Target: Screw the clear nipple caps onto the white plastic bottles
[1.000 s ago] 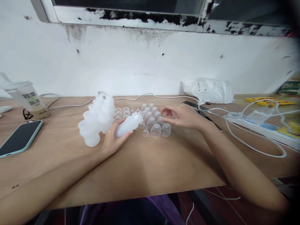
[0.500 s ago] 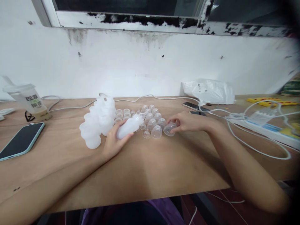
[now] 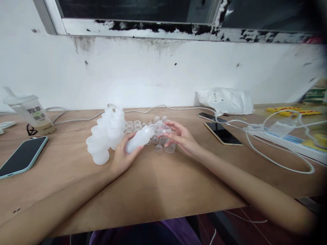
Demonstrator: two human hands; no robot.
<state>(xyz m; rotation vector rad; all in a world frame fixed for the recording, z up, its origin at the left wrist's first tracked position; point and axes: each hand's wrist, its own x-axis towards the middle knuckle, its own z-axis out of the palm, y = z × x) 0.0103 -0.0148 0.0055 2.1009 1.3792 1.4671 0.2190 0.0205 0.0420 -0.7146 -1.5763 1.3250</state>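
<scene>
My left hand point(image 3: 122, 153) is wrapped round a translucent white bottle point(image 3: 138, 140), tilted with its neck up and to the right. Between the fingers of my right hand point(image 3: 182, 139) is a clear dome cap point(image 3: 161, 128), at the mouth of the bottle; whether it is seated on the neck, I cannot tell. Below that hand stands another clear dome cap point(image 3: 170, 148), and several more are partly hidden behind the fingers. Small clear nipple-shaped pieces point(image 3: 158, 148) stand beside them. Several white rings point(image 3: 129, 124) sit behind the bottle.
Clustered white bottles point(image 3: 100, 156) stand left of my left hand. Further left are a phone point(image 3: 22, 157) and a drink cup point(image 3: 33, 112). To the right lie two phones, one pale-edged point(image 3: 222, 133), a plastic bag point(image 3: 226, 101), white cables and a power strip point(image 3: 288, 139).
My right hand reached the front right clear cap, took hold of it and carried it left to the bottle's mouth. My left hand has kept the bottle in nearly the same place.
</scene>
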